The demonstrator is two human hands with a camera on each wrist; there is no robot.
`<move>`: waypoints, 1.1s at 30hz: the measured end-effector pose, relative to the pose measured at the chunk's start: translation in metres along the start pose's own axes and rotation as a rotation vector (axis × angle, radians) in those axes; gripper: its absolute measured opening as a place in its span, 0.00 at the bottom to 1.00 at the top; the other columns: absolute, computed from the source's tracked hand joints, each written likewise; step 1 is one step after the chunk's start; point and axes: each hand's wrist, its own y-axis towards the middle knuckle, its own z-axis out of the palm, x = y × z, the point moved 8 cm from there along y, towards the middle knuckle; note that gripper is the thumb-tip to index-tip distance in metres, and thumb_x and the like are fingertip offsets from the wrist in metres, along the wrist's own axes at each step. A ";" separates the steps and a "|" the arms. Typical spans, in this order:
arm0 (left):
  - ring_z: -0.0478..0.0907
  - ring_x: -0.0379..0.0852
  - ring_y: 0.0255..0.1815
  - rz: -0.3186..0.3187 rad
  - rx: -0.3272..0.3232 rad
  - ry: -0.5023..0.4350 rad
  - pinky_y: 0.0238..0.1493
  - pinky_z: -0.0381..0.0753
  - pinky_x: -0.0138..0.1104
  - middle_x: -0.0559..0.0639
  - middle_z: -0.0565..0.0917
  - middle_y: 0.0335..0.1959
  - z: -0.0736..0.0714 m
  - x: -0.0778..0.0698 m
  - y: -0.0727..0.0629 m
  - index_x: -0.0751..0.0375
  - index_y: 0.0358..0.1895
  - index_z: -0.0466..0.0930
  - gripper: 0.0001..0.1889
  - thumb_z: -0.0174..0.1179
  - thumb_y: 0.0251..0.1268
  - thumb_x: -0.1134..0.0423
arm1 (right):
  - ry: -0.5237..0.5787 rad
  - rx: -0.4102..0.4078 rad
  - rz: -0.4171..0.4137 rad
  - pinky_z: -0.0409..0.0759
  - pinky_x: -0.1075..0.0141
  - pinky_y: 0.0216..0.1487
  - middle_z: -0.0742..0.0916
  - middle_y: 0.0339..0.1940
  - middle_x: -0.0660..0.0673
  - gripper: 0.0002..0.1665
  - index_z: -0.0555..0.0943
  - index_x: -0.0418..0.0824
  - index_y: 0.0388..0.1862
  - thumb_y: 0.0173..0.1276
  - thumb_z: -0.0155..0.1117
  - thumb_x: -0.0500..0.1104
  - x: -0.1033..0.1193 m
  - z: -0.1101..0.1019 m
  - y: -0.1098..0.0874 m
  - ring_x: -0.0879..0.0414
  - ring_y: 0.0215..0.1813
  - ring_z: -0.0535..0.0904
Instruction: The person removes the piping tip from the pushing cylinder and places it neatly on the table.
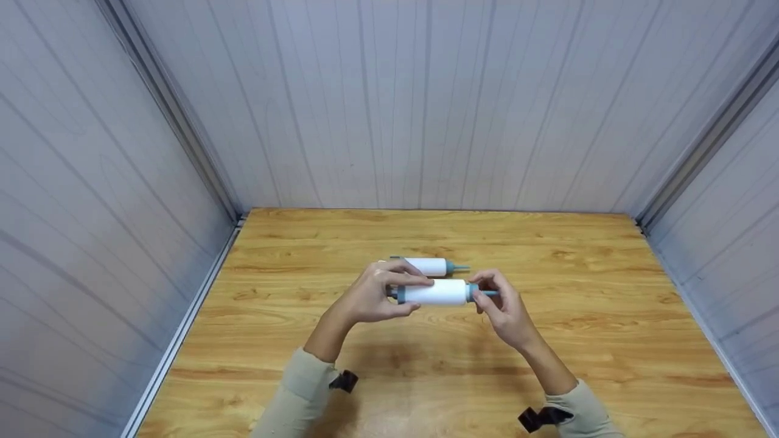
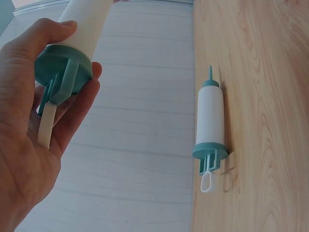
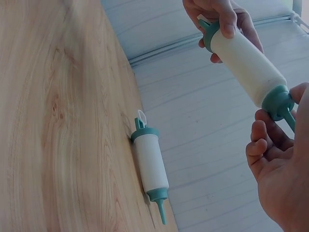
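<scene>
We see yellow-brown wood-grain tabletop (image 1: 243,328), pale grey streaked wall panels (image 1: 395,109) on three sides, grey metal strips (image 1: 179,115) down corners. Above tabletop, left hand (image 1: 378,295) grips rear of white cylindrical tube with teal ends (image 1: 444,292); right hand (image 1: 505,311) pinches its nozzle end. Second white-and-teal tube (image 1: 431,266) lies on wood beyond.

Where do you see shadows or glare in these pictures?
Head view: soft shadows on the table below left hand and right hand, faint glare near the bottom; left wrist view: shadow right of the lying bottle; right wrist view: shadow left of it.
</scene>
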 end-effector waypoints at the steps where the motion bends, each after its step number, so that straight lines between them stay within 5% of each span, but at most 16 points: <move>1: 0.92 0.57 0.57 -0.001 0.000 -0.001 0.51 0.95 0.42 0.59 0.92 0.59 0.000 0.000 0.000 0.52 0.63 0.95 0.21 0.79 0.66 0.65 | 0.001 -0.001 -0.002 0.83 0.69 0.37 0.85 0.47 0.53 0.11 0.77 0.24 0.59 0.82 0.57 0.24 0.000 0.000 0.000 0.64 0.40 0.81; 33: 0.92 0.57 0.54 -0.005 -0.001 -0.022 0.49 0.94 0.39 0.60 0.92 0.59 -0.002 -0.002 -0.001 0.52 0.64 0.94 0.22 0.78 0.67 0.65 | 0.038 0.011 -0.123 0.88 0.75 0.60 0.85 0.53 0.58 0.20 0.74 0.16 0.55 0.66 0.65 0.13 0.006 -0.010 -0.001 0.68 0.55 0.87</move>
